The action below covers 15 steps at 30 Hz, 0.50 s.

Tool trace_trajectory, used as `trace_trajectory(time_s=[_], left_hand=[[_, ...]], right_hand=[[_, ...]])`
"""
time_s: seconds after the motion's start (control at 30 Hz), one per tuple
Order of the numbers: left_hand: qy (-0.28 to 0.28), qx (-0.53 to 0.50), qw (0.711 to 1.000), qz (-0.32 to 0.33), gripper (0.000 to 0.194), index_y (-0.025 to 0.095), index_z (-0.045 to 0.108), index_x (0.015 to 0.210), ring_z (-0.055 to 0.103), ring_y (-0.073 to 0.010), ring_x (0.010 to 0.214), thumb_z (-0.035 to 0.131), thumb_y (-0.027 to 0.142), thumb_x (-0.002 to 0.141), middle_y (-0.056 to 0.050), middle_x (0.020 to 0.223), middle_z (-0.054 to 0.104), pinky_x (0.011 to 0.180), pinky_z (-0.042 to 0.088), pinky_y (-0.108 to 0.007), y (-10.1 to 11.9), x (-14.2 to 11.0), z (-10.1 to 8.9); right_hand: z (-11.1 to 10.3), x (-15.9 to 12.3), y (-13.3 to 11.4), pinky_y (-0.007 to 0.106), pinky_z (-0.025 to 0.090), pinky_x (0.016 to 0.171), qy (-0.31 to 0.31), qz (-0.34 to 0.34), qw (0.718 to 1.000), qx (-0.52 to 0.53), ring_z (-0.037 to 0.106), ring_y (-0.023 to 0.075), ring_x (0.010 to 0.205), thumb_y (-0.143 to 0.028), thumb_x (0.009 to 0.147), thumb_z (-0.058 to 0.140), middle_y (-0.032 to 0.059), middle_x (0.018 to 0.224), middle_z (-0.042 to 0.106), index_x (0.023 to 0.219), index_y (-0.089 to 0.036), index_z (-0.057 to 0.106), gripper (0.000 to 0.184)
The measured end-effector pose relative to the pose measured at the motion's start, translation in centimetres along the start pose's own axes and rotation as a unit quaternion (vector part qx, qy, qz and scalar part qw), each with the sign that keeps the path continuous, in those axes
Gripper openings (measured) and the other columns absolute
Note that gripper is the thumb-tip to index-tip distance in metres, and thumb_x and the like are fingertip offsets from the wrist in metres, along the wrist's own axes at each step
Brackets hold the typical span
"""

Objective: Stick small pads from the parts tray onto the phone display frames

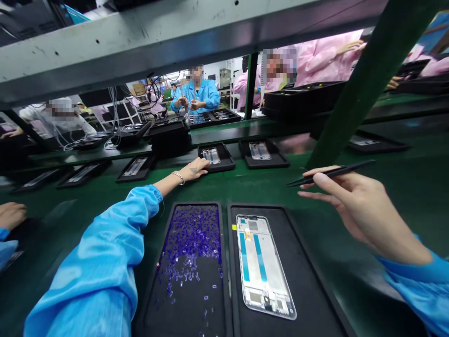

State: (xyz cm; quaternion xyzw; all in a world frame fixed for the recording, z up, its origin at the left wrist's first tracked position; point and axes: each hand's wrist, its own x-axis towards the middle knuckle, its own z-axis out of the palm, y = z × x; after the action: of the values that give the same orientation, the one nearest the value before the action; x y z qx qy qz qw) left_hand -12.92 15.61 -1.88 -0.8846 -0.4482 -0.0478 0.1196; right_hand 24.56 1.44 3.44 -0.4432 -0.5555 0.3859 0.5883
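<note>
My left hand (196, 169) reaches far forward, its fingers gripping the near left edge of a black tray (224, 167) that carries a phone frame (211, 156). Black tweezers (354, 166) rest between the thumb and fingers of my right hand (354, 199), raised at the right with the tips pointing left. Close to me, a larger phone frame (270, 281) with blue strips and a yellow tab lies in a black tray (308, 290). Left of it, another black tray (154, 309) holds many tiny purple-edged rectangular pieces (191, 234), scattered most densely toward the far end.
More trays with phone frames stand along the green bench, including a tray (283, 162) at the right of the held one. A green post (365, 89) slants down at right; a metal beam (157, 42) crosses above. Another person's hand (12, 215) is at far left.
</note>
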Motion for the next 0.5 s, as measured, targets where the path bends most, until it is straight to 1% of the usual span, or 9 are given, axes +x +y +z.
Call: trace_trajectory(time_s=[0.1, 0.17, 0.23, 0.3, 0.37, 0.43, 0.5], left_hand=[[-0.021, 0.018, 1.000, 0.007, 0.033, 0.014, 0.057, 0.121, 0.061, -0.0202, 0.102, 0.058, 0.035, 0.095, -0.009, 0.119, 0.059, 0.087, 0.054, -0.041, -0.8, 0.7, -0.3], [-0.020, 0.027, 0.999, 0.018, 0.034, 0.015, 0.056, 0.122, 0.060, -0.0212, 0.106, 0.058, 0.035, 0.095, -0.010, 0.121, 0.058, 0.089, 0.053, -0.042, -0.3, 2.5, -1.0], [-0.010, 0.028, 0.999, 0.037, 0.036, 0.015, 0.055, 0.124, 0.058, -0.0227, 0.110, 0.058, 0.035, 0.094, -0.010, 0.126, 0.056, 0.092, 0.051, -0.045, 1.5, 5.4, -1.6], [-0.003, 0.018, 0.998, 0.061, 0.038, 0.016, 0.054, 0.127, 0.057, -0.0235, 0.112, 0.057, 0.036, 0.094, -0.011, 0.128, 0.055, 0.093, 0.051, -0.046, 4.1, 9.0, -1.9], [-0.011, 0.008, 0.997, 0.080, 0.039, 0.016, 0.053, 0.127, 0.058, -0.0230, 0.110, 0.058, 0.036, 0.094, -0.011, 0.128, 0.055, 0.092, 0.052, -0.044, 6.7, 12.2, -1.6], [-0.027, 0.003, 0.996, 0.088, 0.038, 0.015, 0.054, 0.125, 0.059, -0.0219, 0.107, 0.058, 0.036, 0.094, -0.010, 0.125, 0.056, 0.089, 0.053, -0.043, 8.6, 14.5, -1.0], [-0.038, -0.001, 0.995, 0.090, 0.036, 0.015, 0.055, 0.124, 0.060, -0.0210, 0.104, 0.058, 0.035, 0.094, -0.010, 0.122, 0.058, 0.088, 0.054, -0.042, 9.6, 15.5, -0.4]], right_hand=[[0.4, -0.6, 0.0, 0.026, 0.063, 0.070, -0.014, -0.003, 1.000, -0.008, 0.067, 0.0161, 0.083, -0.045, 0.070, 0.077, 0.0073, 0.093, 0.066, 0.090, -0.012, 0.070, 0.039], [0.8, -1.2, 0.1, 0.024, 0.062, 0.069, -0.034, -0.007, 0.999, -0.022, 0.066, 0.0143, 0.081, -0.046, 0.073, 0.075, 0.0064, 0.093, 0.066, 0.090, -0.013, 0.070, 0.038], [1.1, -1.6, 0.3, 0.021, 0.062, 0.067, -0.053, -0.007, 0.998, -0.036, 0.065, 0.0130, 0.080, -0.048, 0.075, 0.073, 0.0061, 0.093, 0.065, 0.091, -0.013, 0.070, 0.039], [1.4, -1.7, 0.6, 0.021, 0.062, 0.068, -0.066, 0.004, 0.997, -0.041, 0.065, 0.0128, 0.080, -0.048, 0.075, 0.072, 0.0064, 0.094, 0.065, 0.092, -0.012, 0.069, 0.040], [1.4, -1.6, 0.9, 0.023, 0.062, 0.069, -0.071, 0.023, 0.996, -0.039, 0.064, 0.0133, 0.081, -0.048, 0.075, 0.072, 0.0068, 0.093, 0.064, 0.093, -0.012, 0.068, 0.041], [1.2, -1.3, 1.1, 0.025, 0.062, 0.070, -0.071, 0.031, 0.997, -0.030, 0.063, 0.0136, 0.082, -0.048, 0.075, 0.072, 0.0067, 0.091, 0.063, 0.094, -0.012, 0.067, 0.041], [1.0, -1.2, 0.9, 0.027, 0.062, 0.070, -0.069, 0.024, 0.997, -0.020, 0.062, 0.0134, 0.082, -0.047, 0.075, 0.072, 0.0059, 0.090, 0.062, 0.093, -0.012, 0.067, 0.039]])
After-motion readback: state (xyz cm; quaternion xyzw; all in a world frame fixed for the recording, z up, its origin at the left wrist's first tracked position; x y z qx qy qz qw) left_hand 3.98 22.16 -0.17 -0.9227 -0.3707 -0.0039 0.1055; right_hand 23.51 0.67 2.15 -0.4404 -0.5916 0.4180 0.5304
